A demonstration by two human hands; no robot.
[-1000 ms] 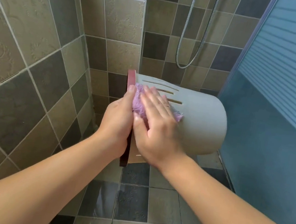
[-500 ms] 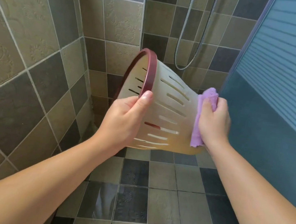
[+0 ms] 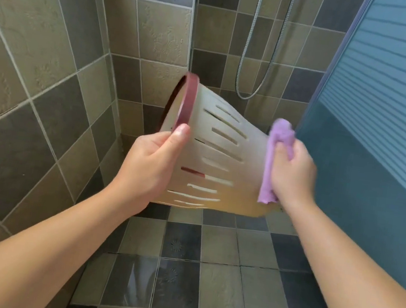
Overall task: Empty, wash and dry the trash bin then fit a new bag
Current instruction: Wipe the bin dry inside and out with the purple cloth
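Note:
A beige slotted trash bin (image 3: pixel 221 161) with a dark red rim (image 3: pixel 186 102) is held on its side in mid-air, its mouth turned to the left and its base to the right. My left hand (image 3: pixel 151 165) grips the bin at the rim, thumb on the red band. My right hand (image 3: pixel 292 173) holds a purple cloth (image 3: pixel 273 160) pressed against the base end of the bin. The inside of the bin is hidden.
Tiled walls close in on the left and behind. A metal shower hose (image 3: pixel 258 57) hangs on the back wall. A blue frosted glass panel (image 3: pixel 381 125) stands close on the right. The tiled floor (image 3: pixel 181 267) below looks wet.
My right hand moved the cloth from the bin's side near the rim across to its base end. The bin tilted so that the slotted side faces me.

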